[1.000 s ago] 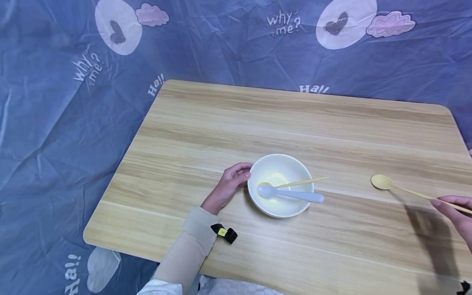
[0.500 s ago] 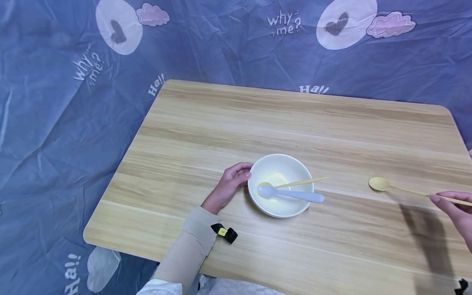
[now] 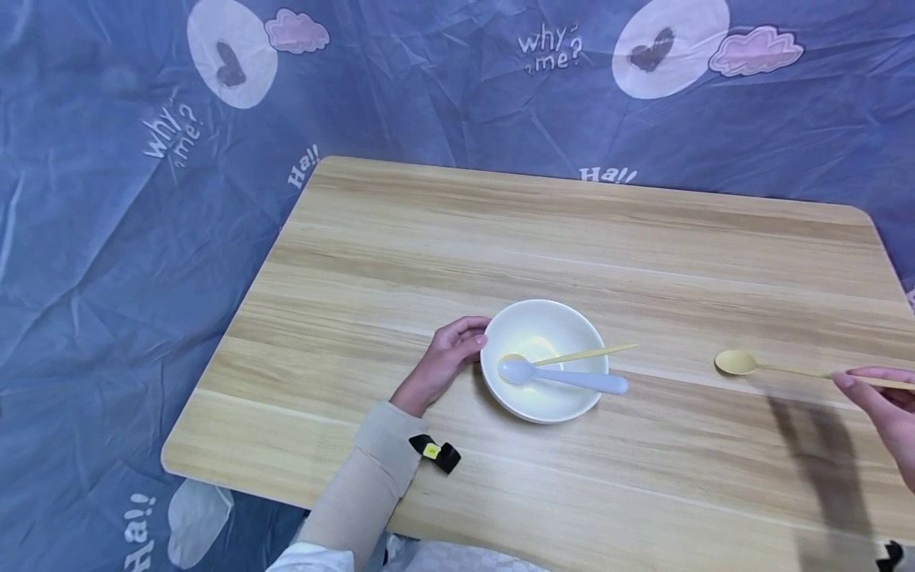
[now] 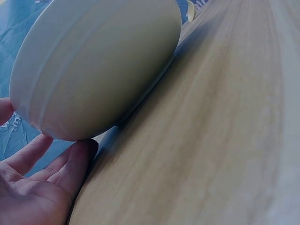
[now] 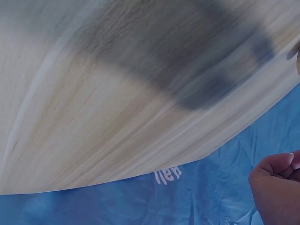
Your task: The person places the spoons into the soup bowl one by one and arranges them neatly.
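A white bowl (image 3: 550,319) stands on the table in front of me. My left hand (image 3: 446,357) holds it at its left side, thumb at the rim; the left wrist view has fingers (image 4: 77,164) against the bowl's (image 4: 103,70) outer wall. In the bowl lie a pale lavender spoon (image 3: 582,381) and, partly under it, a yellow spoon (image 3: 596,351), their handles sticking out over the right rim. At the right edge of the head view, my right hand (image 3: 886,413) pinches another long-handled yellow spoon (image 3: 736,363); its head points left over the table.
The light wooden table (image 3: 400,238) has rounded corners. A blue printed cloth (image 3: 429,87) hangs behind it and on the left. A black strap with a yellow tag (image 3: 432,450) sits at my left wrist. The right hand casts a shadow on the tabletop.
The yellow spoon in my right hand has shifted slightly left and nearer to me, and its handle lies more level in the head view. The left hand and bowl stay put.
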The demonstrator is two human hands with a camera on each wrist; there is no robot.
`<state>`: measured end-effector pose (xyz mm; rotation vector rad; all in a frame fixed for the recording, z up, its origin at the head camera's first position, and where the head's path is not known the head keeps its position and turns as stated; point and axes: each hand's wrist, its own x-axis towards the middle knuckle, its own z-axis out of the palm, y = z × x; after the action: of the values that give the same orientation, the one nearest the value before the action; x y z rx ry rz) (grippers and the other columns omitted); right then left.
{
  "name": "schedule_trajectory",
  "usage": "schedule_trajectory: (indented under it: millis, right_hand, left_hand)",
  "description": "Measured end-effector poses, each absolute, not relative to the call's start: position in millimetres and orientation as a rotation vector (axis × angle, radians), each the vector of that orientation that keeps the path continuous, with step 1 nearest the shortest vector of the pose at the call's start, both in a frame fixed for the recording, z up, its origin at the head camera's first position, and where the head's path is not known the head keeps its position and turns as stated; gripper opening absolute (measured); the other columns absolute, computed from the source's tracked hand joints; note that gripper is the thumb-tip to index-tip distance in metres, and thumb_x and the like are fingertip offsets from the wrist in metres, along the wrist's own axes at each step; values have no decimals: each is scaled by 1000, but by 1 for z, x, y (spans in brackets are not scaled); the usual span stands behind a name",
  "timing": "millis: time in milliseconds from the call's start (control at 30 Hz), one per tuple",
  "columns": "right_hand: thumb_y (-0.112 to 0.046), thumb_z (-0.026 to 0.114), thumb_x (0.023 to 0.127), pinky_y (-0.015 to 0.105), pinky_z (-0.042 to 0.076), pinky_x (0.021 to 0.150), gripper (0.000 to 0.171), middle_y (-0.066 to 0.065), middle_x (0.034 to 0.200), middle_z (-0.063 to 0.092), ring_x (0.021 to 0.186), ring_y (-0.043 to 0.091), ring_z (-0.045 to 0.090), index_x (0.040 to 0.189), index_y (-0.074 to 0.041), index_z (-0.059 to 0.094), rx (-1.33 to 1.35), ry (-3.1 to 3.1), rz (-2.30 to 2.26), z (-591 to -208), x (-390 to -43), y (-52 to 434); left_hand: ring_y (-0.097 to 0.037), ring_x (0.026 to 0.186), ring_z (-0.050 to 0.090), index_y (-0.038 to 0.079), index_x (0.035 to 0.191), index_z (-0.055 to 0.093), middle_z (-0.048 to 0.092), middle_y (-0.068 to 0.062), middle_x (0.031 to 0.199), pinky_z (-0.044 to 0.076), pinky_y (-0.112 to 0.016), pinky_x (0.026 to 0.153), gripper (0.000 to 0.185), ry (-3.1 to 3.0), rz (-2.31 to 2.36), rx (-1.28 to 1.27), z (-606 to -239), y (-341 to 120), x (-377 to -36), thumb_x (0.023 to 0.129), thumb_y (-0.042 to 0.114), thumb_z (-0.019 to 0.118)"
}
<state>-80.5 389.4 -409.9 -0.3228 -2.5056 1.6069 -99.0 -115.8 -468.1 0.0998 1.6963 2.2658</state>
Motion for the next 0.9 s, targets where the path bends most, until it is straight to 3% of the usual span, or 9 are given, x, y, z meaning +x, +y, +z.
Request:
schedule_trajectory:
  millis: [500,900]
  right_hand:
    - [9,56,86,2,41,58,37,-27,76,67,63,-13,57,82,-23,74,-166,-2459,1596,-403,-81,379]
    - [17,54,83,6,45,57,32,-7,71,71,60,-2,62,83,-8,74,-44,-2085,2038,-403,-78,357]
  left_hand:
    - [-10,102,59,-11,130,45,53,-29,126,51,-25,88,43,1695,2258,76,-467,-116,-99,91,8,50]
    - [-10,103,59,-10,130,45,53,-28,127,51,-25,88,42,1705,2253,90,-468,-117,-98,92,7,50]
